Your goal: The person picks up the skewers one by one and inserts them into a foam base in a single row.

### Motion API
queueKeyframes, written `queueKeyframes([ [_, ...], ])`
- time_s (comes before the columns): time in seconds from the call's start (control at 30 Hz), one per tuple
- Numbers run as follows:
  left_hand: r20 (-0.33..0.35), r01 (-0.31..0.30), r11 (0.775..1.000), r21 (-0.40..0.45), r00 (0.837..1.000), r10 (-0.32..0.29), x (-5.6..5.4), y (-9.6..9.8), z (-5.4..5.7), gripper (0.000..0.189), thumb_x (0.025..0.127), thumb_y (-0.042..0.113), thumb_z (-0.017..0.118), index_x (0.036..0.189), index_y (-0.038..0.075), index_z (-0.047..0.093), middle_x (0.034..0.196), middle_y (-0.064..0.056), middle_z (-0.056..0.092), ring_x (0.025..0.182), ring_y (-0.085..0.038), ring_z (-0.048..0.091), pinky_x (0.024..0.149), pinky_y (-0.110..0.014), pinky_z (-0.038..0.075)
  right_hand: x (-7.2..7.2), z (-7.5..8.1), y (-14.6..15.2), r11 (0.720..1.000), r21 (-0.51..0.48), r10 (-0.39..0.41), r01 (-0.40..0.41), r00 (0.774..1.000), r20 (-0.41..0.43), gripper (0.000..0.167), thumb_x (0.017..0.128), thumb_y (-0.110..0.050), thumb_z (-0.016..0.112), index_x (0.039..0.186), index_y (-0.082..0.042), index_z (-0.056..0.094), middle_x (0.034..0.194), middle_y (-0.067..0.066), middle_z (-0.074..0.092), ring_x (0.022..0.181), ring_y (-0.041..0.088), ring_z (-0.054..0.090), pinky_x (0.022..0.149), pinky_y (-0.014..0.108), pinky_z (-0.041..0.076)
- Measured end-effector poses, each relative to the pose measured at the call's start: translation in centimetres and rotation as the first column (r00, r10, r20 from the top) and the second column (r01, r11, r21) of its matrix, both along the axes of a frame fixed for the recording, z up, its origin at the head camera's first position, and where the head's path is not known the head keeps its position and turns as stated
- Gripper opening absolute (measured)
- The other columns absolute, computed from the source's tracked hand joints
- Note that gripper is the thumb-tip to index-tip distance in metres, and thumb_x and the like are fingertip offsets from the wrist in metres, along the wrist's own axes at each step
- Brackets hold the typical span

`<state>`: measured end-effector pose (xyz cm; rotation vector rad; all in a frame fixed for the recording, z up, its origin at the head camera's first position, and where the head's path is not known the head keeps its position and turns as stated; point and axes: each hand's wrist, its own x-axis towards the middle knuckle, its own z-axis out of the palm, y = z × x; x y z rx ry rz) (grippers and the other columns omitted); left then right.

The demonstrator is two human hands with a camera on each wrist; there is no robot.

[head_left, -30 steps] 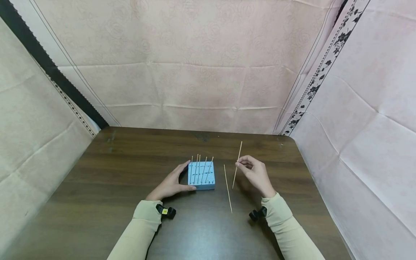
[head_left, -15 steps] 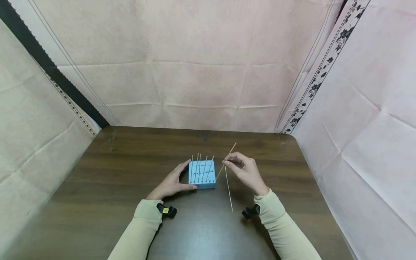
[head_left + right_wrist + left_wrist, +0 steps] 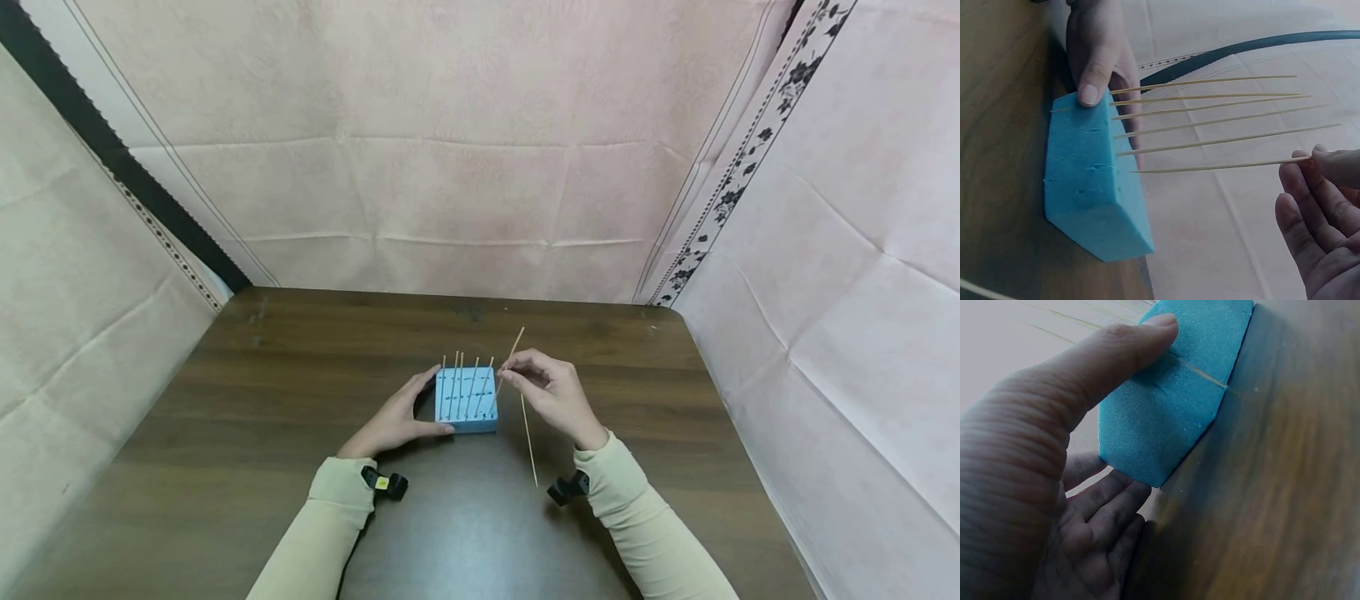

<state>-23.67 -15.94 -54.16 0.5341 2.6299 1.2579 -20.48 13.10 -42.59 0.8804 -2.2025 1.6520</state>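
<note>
A light blue foam block sits on the table with several thin wooden skewers standing in its top in a row. My left hand grips the block's left end, thumb on the near side and fingers behind. Beneath that thumb, a sliver of skewer shows through the block's side. Between thumb and fingertips, my right hand pinches one more skewer near its upper end. Its pointed tip is right at the block's top edge, beside the last standing skewer. In the head view this skewer leans to the right.
One loose skewer lies on the brown wooden table, just right of the block and partly under my right hand. Pale cloth hangs behind the table and along both sides.
My right hand has moved left with its skewer, from beyond the loose skewer to the block's right edge, and the skewer has tilted. The left hand still holds the block in place.
</note>
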Motion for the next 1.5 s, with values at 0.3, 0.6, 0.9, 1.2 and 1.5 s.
queueKeyframes([
  [0.3,0.003,-0.003,1.000,-0.010,1.000,0.003,0.0,0.0,0.1,0.115,0.072,0.064,0.083,0.162,0.031,0.019,0.164,-0.006,0.024,0.149,-0.032,0.024,0.110,-0.065,0.029,-1.1,-2.7,-0.4,1.000,0.029,0.005,-0.005,1.000,0.009,0.008,0.091,0.003,0.071,0.099,0.000,0.071,0.095,0.013,0.074,0.085,0.027,0.072,0.074,0.045,0.059],
  [0.6,0.005,0.002,1.000,0.000,1.000,-0.002,0.0,0.0,0.0,0.115,0.072,0.064,0.083,0.162,0.031,0.019,0.164,-0.005,0.024,0.149,-0.031,0.024,0.111,-0.064,0.029,-1.7,-5.3,-0.5,0.983,0.184,0.040,-0.026,0.997,-0.073,0.005,0.095,-0.015,0.072,0.100,-0.016,0.072,0.094,-0.005,0.073,0.078,0.020,0.070,0.066,0.028,0.056],
  [0.9,0.002,0.005,1.000,0.007,1.000,-0.005,0.0,-0.1,0.0,0.115,0.072,0.063,0.083,0.162,0.031,0.019,0.165,-0.006,0.023,0.149,-0.033,0.023,0.110,-0.065,0.029,-2.0,-6.3,-0.7,0.973,0.227,0.053,-0.031,0.994,-0.091,0.004,0.096,-0.014,0.071,0.100,-0.016,0.071,0.092,-0.008,0.071,0.080,0.015,0.070,0.069,0.026,0.056],
  [1.2,0.006,0.015,1.000,0.012,1.000,-0.015,0.0,-0.1,-0.1,0.114,0.072,0.063,0.083,0.162,0.035,0.018,0.164,-0.002,0.023,0.149,-0.029,0.022,0.112,-0.063,0.028,-1.7,-5.2,-0.3,0.987,0.162,0.007,0.007,0.996,-0.087,0.005,0.095,-0.013,0.072,0.099,-0.016,0.070,0.091,-0.001,0.073,0.076,0.015,0.067,0.065,0.026,0.054],
  [1.5,-0.005,0.014,1.000,0.021,1.000,-0.014,0.0,-0.2,0.0,0.114,0.073,0.062,0.083,0.162,0.033,0.019,0.164,-0.001,0.023,0.149,-0.028,0.023,0.112,-0.063,0.028,-1.7,-3.3,0.0,0.996,0.083,-0.011,0.022,0.992,-0.123,0.007,0.094,-0.008,0.072,0.099,-0.012,0.071,0.092,0.004,0.074,0.082,0.015,0.071,0.071,0.035,0.059],
])
